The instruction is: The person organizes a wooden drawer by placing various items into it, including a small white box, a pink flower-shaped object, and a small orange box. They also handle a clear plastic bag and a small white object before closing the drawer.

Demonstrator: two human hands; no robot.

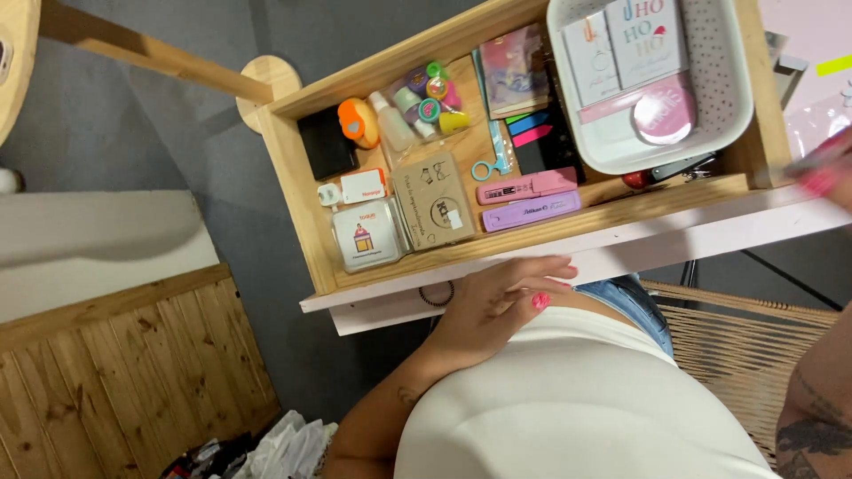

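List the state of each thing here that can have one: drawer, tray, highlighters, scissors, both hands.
Drawer: pulled open, full.
White tray: sitting in the drawer, holding cards.
Pink and purple highlighters: capped, lying side by side.
Scissors: shut.
Left hand: open, resting at the drawer front.
Right hand: blurred, grip unclear.

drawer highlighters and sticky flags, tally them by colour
pink highlighter: 1
purple highlighter: 1
green flag: 1
blue flag: 1
pink flag: 1
total: 5
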